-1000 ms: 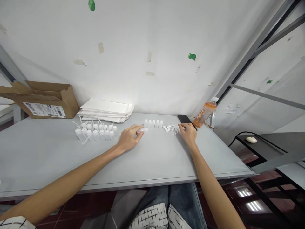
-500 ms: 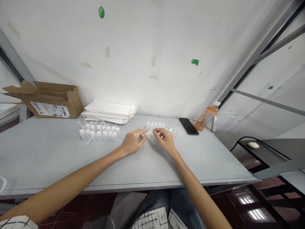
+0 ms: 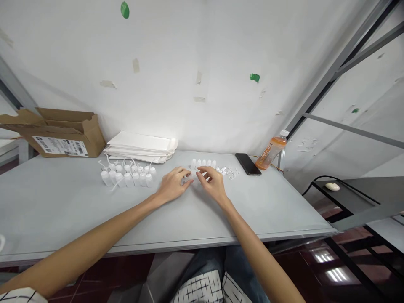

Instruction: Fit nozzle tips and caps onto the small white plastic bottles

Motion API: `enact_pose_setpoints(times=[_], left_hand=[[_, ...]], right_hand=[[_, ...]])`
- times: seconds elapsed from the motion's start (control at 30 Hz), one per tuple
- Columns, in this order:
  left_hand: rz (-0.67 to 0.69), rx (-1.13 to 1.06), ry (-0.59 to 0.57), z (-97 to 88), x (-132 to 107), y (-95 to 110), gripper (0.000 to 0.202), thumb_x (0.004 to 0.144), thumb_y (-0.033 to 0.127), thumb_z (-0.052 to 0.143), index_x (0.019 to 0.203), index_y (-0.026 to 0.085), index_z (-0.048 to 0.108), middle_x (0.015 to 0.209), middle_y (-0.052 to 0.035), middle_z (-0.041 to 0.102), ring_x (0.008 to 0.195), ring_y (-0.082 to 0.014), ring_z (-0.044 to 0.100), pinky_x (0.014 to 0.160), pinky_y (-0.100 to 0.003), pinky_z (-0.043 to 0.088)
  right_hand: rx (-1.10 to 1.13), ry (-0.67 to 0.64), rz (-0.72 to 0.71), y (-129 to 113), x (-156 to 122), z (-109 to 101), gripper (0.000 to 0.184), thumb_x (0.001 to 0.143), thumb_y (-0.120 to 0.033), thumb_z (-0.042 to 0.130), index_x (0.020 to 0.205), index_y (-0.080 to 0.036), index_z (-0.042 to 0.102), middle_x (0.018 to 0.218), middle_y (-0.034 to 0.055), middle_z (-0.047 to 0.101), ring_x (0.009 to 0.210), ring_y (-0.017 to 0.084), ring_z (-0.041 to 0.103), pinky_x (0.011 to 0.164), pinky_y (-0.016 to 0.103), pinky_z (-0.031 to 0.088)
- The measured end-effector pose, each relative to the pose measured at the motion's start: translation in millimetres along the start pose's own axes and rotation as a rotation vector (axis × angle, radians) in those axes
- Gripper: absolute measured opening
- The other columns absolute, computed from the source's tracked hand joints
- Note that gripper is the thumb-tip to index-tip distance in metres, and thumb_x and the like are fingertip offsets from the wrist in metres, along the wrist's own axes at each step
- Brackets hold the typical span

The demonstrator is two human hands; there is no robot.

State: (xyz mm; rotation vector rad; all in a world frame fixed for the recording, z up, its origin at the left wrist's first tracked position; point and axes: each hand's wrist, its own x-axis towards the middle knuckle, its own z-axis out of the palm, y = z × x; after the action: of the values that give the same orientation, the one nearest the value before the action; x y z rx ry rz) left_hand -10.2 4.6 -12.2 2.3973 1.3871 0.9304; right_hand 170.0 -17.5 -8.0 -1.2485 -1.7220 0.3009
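Nearest in, the left hand (image 3: 173,184) and the right hand (image 3: 213,184), both out over a gray table (image 3: 63,210), just in front of a row of small white bottles (image 3: 202,164). Row lying crosswise, long axis side to side, bottles upright, straight ahead of the hands. Right hand closer to the row, open, fingers loosely spread, nothing showing in them, right at the row's middle. Left hand half curled by the row's left end, over a small pale bit (image 3: 188,180), grip impossible to call from here. Just right of the row, a scatter of tiny white caps (image 3: 225,171), then a black phone (image 3: 248,164) and an orange drink bottle (image 3: 270,150). Left of the row, a cluster of white bottles with thin tubes (image 3: 126,176), a stack of white paper trays (image 3: 140,147) behind it, and a cardboard box (image 3: 59,134) farthest out.
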Motion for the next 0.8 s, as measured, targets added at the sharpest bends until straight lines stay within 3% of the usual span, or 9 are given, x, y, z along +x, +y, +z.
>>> enact_pose_setpoints(times=[0.2,0.33,0.47,0.8], left_hand=[[-0.218,0.061,0.04,0.7,6,-8,0.024,0.085,0.036,0.062,0.103,0.022,0.072,0.092,-0.0031,0.073,0.082,-0.0203,0.066,0.069,-0.029,0.044],[-0.325,0.146,0.017,-1.0,12,-7,0.02,0.085,0.037,0.061,0.095,0.024,0.073,0.083,-0.0022,0.073,0.08,-0.0218,0.066,0.065,-0.028,0.039],[-0.415,0.176,0.023,-0.8,19,-4,0.024,0.085,0.04,0.062,0.097,0.023,0.074,0.09,-0.0043,0.076,0.087,-0.0241,0.067,0.067,-0.029,0.039],[-0.419,0.159,0.002,13.0,50,-19,0.024,0.083,0.041,0.067,0.095,0.022,0.076,0.105,-0.0056,0.076,0.097,-0.0248,0.066,0.073,-0.03,0.043]], right_hand=[[-0.359,-0.088,0.039,10,-1,3,0.025,0.096,-0.028,0.049,0.1,-0.019,0.072,0.096,0.0058,0.071,0.065,0.012,0.059,0.061,0.026,0.036],[-0.448,-0.169,0.092,14,-1,4,0.026,0.098,-0.028,0.048,0.1,-0.02,0.072,0.096,0.0063,0.071,0.07,0.015,0.06,0.059,0.026,0.03],[-0.486,-0.215,0.075,15,-2,5,0.027,0.098,-0.028,0.048,0.096,-0.019,0.073,0.094,0.0062,0.07,0.073,0.015,0.06,0.058,0.027,0.028],[-0.481,-0.227,0.05,20,-4,2,0.026,0.097,-0.025,0.049,0.091,-0.019,0.073,0.095,0.0061,0.069,0.072,0.015,0.059,0.059,0.026,0.027]])
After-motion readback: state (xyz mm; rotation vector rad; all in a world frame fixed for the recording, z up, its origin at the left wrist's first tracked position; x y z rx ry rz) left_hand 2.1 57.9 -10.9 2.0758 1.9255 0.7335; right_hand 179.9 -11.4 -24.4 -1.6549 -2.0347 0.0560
